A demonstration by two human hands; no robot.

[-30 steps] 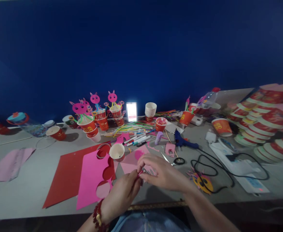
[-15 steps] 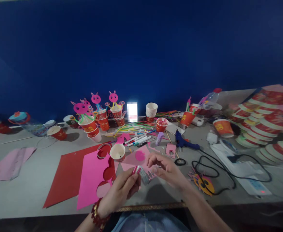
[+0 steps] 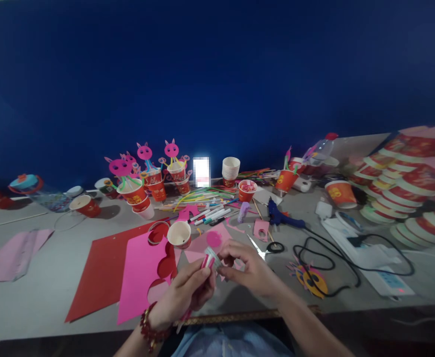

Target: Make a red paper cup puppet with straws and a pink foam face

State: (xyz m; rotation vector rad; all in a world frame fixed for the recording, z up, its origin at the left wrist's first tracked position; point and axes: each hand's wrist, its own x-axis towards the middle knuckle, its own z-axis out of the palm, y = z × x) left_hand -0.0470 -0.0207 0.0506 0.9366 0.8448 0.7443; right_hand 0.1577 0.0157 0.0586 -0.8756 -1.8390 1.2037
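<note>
My left hand (image 3: 193,282) is closed around a small pink-and-white striped piece (image 3: 208,261), its kind unclear. A greyish, see-through strip (image 3: 213,258) stands out beside it. My right hand (image 3: 243,265) has its fingers bent in a pinch at the right edge of that strip. Below my left hand a thin pink and white end (image 3: 184,317) shows. Under both hands lies light pink paper (image 3: 198,251) with a bright pink round (image 3: 214,239). Scissors (image 3: 264,251) with black handles lie just right of my right hand.
Left of my hands are a red sheet (image 3: 98,272) and a cut pink sheet (image 3: 137,282), beside a paper cup (image 3: 179,234). Markers (image 3: 213,215) lie behind. To the right are a blue glue gun (image 3: 284,218), its looping cord, a power strip (image 3: 388,282) and stacked cups (image 3: 407,198).
My right hand has moved left and its fingers have closed in on the see-through strip. My left hand has turned the piece slightly. The scissors' blades have come into view.
</note>
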